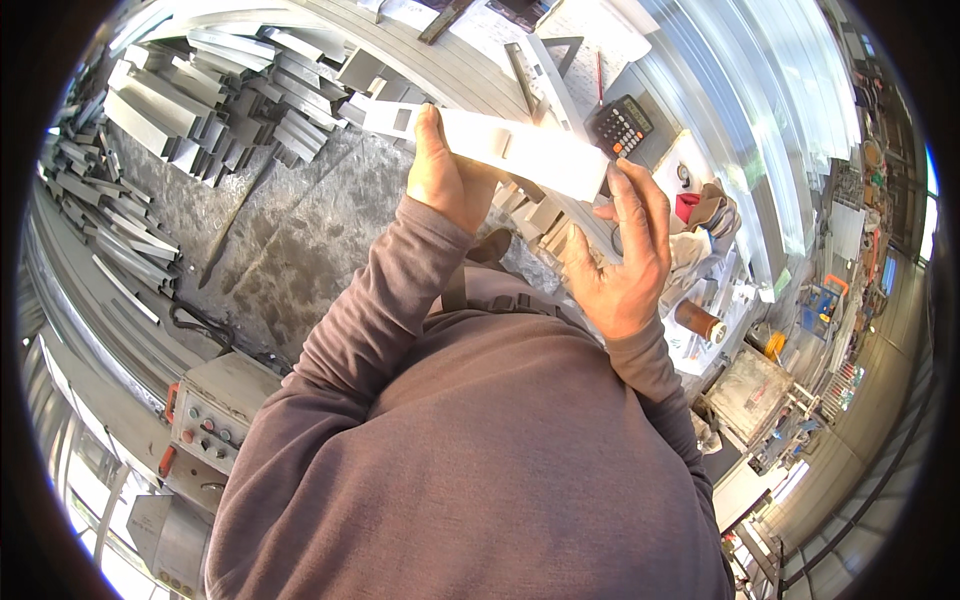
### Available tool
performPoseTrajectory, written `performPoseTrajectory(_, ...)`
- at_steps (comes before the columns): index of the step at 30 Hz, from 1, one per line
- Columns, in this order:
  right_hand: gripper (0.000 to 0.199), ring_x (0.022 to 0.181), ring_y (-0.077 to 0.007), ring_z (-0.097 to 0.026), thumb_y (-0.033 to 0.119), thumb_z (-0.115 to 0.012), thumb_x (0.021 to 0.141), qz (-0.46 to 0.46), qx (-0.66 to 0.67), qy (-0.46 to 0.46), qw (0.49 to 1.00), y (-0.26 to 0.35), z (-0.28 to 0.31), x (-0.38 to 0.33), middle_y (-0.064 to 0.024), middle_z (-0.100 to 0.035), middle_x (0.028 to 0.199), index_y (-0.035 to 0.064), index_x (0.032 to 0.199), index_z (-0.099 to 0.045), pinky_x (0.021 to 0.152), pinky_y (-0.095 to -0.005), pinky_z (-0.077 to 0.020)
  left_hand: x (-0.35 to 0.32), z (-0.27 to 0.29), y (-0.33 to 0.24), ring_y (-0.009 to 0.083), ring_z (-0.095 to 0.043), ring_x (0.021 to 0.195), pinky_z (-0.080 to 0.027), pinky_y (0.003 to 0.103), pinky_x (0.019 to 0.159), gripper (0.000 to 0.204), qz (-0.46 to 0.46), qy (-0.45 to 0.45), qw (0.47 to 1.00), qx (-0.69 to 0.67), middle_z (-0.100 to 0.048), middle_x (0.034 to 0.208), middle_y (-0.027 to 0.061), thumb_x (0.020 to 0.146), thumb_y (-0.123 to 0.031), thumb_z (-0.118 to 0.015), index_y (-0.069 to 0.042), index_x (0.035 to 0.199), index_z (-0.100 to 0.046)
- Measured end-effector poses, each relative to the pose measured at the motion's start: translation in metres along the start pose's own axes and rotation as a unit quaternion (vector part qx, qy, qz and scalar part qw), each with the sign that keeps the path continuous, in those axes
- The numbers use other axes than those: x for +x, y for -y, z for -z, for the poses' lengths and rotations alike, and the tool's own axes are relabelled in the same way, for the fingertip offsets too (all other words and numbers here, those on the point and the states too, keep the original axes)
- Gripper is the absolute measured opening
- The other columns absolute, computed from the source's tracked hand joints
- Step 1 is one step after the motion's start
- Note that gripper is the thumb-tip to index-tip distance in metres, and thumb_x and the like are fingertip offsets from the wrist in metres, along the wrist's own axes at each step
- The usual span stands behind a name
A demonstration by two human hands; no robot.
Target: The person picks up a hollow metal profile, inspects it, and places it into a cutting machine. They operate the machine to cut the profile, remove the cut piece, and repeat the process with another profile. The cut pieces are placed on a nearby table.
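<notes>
Workbench [300, 230] under cut metal profiles [215, 100], calculator [620, 125]

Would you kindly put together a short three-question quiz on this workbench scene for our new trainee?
1. True or false: both hands are on the pale metal profile.
2. Which lies on the bench just beyond the right hand? A) a black calculator B) a hammer C) a paint tin
3. Fill in: the pile of cut grey metal pieces lies to the person's ____ of the held profile.

Key:
1. True: the left hand grips it near one end, and the right hand's fingers touch the other end.
2. A, the black calculator.
3. Left.
</notes>
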State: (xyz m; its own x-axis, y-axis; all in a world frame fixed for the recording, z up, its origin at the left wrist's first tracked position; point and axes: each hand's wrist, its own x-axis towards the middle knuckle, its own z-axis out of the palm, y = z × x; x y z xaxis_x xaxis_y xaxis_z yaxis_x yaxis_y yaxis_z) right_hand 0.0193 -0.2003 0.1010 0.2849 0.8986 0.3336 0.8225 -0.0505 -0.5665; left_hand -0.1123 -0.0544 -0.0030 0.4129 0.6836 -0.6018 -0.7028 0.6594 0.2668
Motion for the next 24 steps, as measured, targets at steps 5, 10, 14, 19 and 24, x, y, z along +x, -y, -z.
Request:
performPoseTrajectory(5, 0.078, 0.105, -0.0253, -0.074, -0.001, -0.082, 0.080, -0.054, 0.047, -0.015, 0.997, 0.007, -0.011, -0.001, -0.0197, -0.059, 0.149, 0.0003, 0.154, -0.057, 0.089, -0.0369, -0.0638, 0.005, 0.009, -0.007, 0.0342, -0.064, 0.130, -0.049, 0.054, 0.116, 0.061, -0.019, 0.024, 0.999, -0.022, -0.066, 0.139, 0.0145, 0.114, -0.059, -0.047, -0.009, 0.150, -0.052)
performPoseTrajectory(10, 0.074, 0.096, -0.0182, -0.072, -0.003, -0.083, 0.081, -0.042, 0.093, -0.030, 0.994, 0.006, -0.019, 0.003, -0.0170, -0.061, 0.144, 0.0000, 0.151, -0.060, 0.078, -0.0318, -0.0634, 0.001, 0.012, -0.016, 0.0360, -0.050, 0.144, -0.036, 0.063, 0.123, 0.070, -0.018, 0.024, 0.999, -0.018, -0.051, 0.159, 0.0102, 0.114, -0.060, -0.048, -0.008, 0.161, -0.042)
performPoseTrajectory(14, 0.065, 0.091, -0.0154, -0.072, -0.004, -0.086, 0.079, -0.051, 0.121, -0.020, 0.991, 0.011, -0.024, 0.011, -0.0135, -0.064, 0.135, -0.0002, 0.142, -0.067, 0.074, -0.0289, -0.0622, -0.009, 0.020, -0.024, 0.0389, -0.052, 0.143, -0.038, 0.066, 0.125, 0.067, 0.033, 0.011, 0.999, -0.035, -0.054, 0.154, 0.0171, 0.115, -0.058, -0.045, -0.004, 0.155, -0.046)
performPoseTrajectory(19, 0.053, 0.087, -0.0123, -0.071, -0.006, -0.086, 0.080, -0.081, 0.180, 0.018, 0.980, 0.021, -0.038, 0.018, -0.0102, -0.064, 0.125, -0.0012, 0.131, -0.073, 0.073, -0.0268, -0.0601, -0.018, 0.040, -0.036, 0.0398, -0.060, 0.136, -0.049, 0.064, 0.118, 0.062, 0.115, -0.081, 0.989, -0.051, -0.061, 0.140, 0.0217, 0.116, -0.058, -0.038, -0.003, 0.142, -0.052)
performPoseTrajectory(24, 0.051, 0.091, -0.0124, -0.071, -0.007, -0.086, 0.082, -0.072, 0.210, 0.061, 0.973, 0.024, -0.055, 0.021, -0.0099, -0.064, 0.126, -0.0021, 0.131, -0.073, 0.074, -0.0268, -0.0598, -0.033, 0.059, -0.044, 0.0323, -0.067, 0.126, -0.054, 0.055, 0.114, 0.061, 0.139, -0.158, 0.973, -0.097, -0.069, 0.131, 0.0146, 0.116, -0.057, -0.043, -0.002, 0.138, -0.060)
